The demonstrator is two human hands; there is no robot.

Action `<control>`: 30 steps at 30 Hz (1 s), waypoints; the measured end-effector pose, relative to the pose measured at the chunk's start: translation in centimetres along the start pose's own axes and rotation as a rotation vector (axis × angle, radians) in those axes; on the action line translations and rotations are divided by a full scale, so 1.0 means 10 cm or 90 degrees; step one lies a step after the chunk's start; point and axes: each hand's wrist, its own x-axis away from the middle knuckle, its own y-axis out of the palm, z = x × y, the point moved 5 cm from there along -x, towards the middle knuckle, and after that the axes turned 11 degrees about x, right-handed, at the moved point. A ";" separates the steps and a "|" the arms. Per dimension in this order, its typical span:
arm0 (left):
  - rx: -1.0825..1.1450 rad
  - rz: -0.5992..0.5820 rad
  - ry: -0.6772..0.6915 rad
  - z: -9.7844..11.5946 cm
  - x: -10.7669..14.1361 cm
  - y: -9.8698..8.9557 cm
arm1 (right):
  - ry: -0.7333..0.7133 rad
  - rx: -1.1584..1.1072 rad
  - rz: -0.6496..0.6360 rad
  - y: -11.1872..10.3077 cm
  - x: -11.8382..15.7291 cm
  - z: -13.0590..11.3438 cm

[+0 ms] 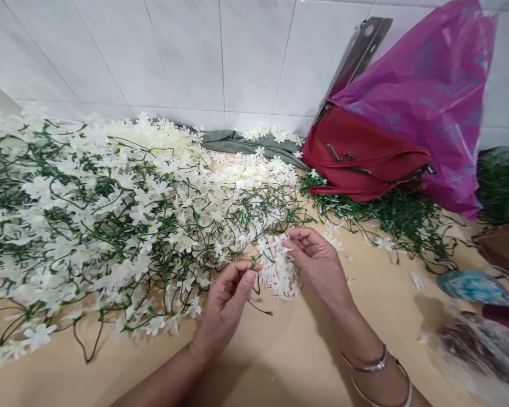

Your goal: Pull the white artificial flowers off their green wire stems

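Note:
My left hand [229, 302] pinches a green artificial flower stem [260, 308] between thumb and fingertips; its thin wire end hangs down over the table. To the right, my right hand [320, 265] has thumb and index finger closed on a small white flower piece, mostly hidden by the fingertips. Between the two hands lies a small pile of white flower pieces [282, 277] with thin stamen strands. A large heap of white artificial flowers [88, 226] on green stems spreads to the left of my hands.
Loose white blossoms [254, 169] lie behind my hands near a grey-green cloth [237, 141] and the tiled wall. A red handbag [360, 152] and a purple plastic bag [432, 96] stand on green stems [407, 220]. A clear plastic bag [478, 356] lies at right.

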 end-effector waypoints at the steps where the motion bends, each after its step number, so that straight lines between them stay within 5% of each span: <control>1: 0.001 0.002 0.003 0.01 -0.01 0.00 | 0.002 0.002 -0.019 0.04 0.03 -0.01; 8: 0.032 0.050 0.034 0.05 -0.07 0.01 | -0.065 0.106 -0.157 0.29 0.29 -0.15; 17: 0.039 0.070 0.055 -0.04 -0.07 -0.03 | -0.097 0.115 -0.166 0.22 0.25 -0.09; 26: -0.087 0.037 0.167 0.12 -0.05 0.00 | -0.181 0.094 -0.217 0.23 0.28 -0.14; 30: -0.039 0.050 0.111 0.06 -0.08 -0.01 | -0.189 0.124 -0.213 0.22 0.28 -0.16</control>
